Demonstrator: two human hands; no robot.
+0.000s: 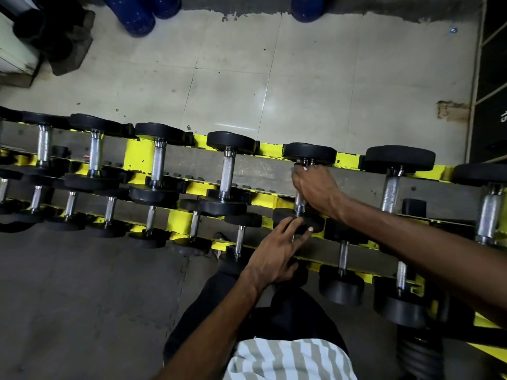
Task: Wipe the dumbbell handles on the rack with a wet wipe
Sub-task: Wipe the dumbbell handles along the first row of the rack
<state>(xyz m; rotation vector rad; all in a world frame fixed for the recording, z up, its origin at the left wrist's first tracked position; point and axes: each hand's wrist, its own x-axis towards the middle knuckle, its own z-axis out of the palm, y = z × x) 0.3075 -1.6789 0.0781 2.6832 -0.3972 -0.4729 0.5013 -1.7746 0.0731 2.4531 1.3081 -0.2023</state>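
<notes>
Right hand [314, 187] was curled tight round the handle of a dumbbell [308, 154] on the top rail of the yellow rack [138, 154], toward its right end. Left hand [274, 253] rested, fingers straight, on that dumbbell's near head. I couldn't make out any wet wipe under the gripping palm.

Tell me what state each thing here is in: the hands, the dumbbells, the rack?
Right hand: curled round one dumbbell's handle.
Left hand: fingers fairly straight, resting on that dumbbell's near weight.
Wet wipe: not clearly visible; perhaps hidden inside the right hand.
Other dumbbells: lying in the rack, untouched.
Rack: holds dumbbells on several tiers.
</notes>
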